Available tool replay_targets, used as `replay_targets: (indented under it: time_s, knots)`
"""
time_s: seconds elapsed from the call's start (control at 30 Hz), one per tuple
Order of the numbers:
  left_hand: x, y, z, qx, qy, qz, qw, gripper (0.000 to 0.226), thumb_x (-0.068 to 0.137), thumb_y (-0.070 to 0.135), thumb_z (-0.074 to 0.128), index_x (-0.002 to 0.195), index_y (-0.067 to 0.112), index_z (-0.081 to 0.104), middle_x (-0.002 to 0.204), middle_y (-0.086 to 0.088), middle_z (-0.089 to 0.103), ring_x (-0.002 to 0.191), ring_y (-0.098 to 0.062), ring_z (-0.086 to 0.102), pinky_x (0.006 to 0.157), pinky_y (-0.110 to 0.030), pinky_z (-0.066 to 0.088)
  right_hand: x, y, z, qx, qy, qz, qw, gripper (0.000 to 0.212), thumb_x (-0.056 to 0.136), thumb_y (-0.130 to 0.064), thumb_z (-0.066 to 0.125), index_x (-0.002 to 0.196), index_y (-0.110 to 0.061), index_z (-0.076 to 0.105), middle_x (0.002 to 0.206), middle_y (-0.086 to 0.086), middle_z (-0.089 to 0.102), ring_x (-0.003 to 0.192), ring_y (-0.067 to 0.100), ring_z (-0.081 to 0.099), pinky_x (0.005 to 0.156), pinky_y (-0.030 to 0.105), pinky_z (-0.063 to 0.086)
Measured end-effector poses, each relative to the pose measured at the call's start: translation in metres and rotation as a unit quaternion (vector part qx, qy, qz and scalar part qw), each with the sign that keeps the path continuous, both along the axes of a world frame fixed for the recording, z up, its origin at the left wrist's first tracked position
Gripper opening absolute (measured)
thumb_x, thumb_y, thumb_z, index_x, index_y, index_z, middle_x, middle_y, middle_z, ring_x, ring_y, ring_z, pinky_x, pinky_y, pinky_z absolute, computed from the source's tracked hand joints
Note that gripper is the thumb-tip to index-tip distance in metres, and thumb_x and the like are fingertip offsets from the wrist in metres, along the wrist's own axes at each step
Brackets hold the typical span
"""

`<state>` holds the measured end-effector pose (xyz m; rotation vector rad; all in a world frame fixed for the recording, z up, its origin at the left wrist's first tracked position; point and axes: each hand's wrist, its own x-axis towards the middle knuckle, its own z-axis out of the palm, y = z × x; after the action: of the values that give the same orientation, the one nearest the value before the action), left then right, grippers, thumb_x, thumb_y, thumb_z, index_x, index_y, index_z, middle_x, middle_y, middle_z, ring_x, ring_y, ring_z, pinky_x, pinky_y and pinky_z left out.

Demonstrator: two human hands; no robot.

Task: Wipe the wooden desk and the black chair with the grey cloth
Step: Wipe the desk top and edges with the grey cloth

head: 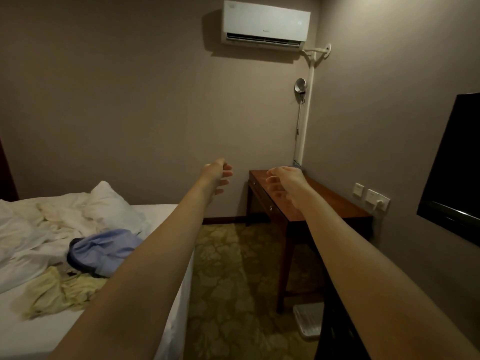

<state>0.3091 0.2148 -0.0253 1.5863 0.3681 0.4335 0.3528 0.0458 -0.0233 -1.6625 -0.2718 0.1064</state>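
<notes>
The wooden desk (327, 201) stands in the far right corner of the room, its top bare where I can see it. Both my arms are stretched out in front of me at about desk height. My left hand (219, 176) hangs in the air left of the desk, fingers loosely curled and holding nothing. My right hand (284, 184) hovers over the desk's near left part, fingers also loosely curled and empty. A dark shape (337, 320) under my right forearm may be the black chair; I cannot tell. No grey cloth is in view.
A bed (39, 331) with rumpled white sheets, a blue garment (104, 252) and a yellowish cloth (57, 289) fills the left. A patterned carpet aisle (233, 281) runs between bed and desk. A white scale (309, 320) lies on the floor under the desk. A black TV (454, 165) hangs on the right wall.
</notes>
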Motion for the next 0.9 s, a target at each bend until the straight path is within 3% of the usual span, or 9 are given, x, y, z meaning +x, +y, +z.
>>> replay_targets:
  time_s: [0.13, 0.27, 0.43, 0.63, 0.9]
  knots:
    - [0.046, 0.016, -0.009, -0.003, 0.001, 0.0, 1.0, 0.025, 0.094, 0.029, 0.04, 0.074, 0.021, 0.052, 0.1, -0.001, 0.059, 0.073, -0.012, 0.05, 0.078, -0.033, 0.038, 0.046, 0.024, -0.006, -0.009, -0.009, -0.004, 1.0, 0.016, 0.097, -0.016, 0.049, 0.086, -0.012, 0.06, 0.075, 0.003, 0.061, 0.061, 0.014, 0.055, 0.053, 0.022, 0.044]
    - [0.095, 0.032, -0.015, -0.006, 0.011, -0.003, 1.0, 0.025, 0.094, 0.029, 0.039, 0.074, 0.02, 0.052, 0.101, -0.002, 0.059, 0.083, -0.017, 0.051, 0.079, -0.033, 0.037, 0.097, 0.046, -0.012, -0.02, -0.011, 0.002, 1.0, 0.018, 0.097, -0.015, 0.048, 0.083, -0.012, 0.059, 0.075, 0.003, 0.061, 0.062, 0.015, 0.056, 0.055, 0.023, 0.044]
    - [0.169, 0.056, -0.012, 0.003, 0.016, -0.004, 1.0, 0.025, 0.095, 0.028, 0.039, 0.075, 0.02, 0.053, 0.102, -0.002, 0.059, 0.092, -0.02, 0.051, 0.081, -0.034, 0.038, 0.174, 0.065, -0.01, -0.041, -0.009, -0.005, 0.999, 0.013, 0.096, -0.014, 0.049, 0.097, -0.009, 0.061, 0.077, 0.003, 0.061, 0.063, 0.015, 0.057, 0.056, 0.024, 0.046]
    - [0.257, 0.083, -0.011, -0.004, 0.008, -0.002, 1.0, 0.026, 0.094, 0.027, 0.039, 0.073, 0.02, 0.052, 0.099, -0.002, 0.058, 0.072, -0.014, 0.05, 0.08, -0.033, 0.037, 0.264, 0.092, -0.012, -0.047, -0.007, -0.009, 0.999, 0.016, 0.097, -0.014, 0.047, 0.089, -0.009, 0.06, 0.075, 0.005, 0.061, 0.061, 0.016, 0.055, 0.057, 0.026, 0.046]
    - [0.351, 0.128, -0.025, 0.003, 0.026, -0.018, 0.999, 0.025, 0.094, 0.029, 0.038, 0.077, 0.02, 0.053, 0.102, -0.002, 0.059, 0.093, -0.02, 0.053, 0.081, -0.034, 0.038, 0.361, 0.14, -0.033, -0.056, 0.011, -0.006, 0.998, 0.016, 0.097, -0.017, 0.048, 0.097, -0.009, 0.062, 0.079, 0.004, 0.061, 0.066, 0.016, 0.058, 0.055, 0.024, 0.045]
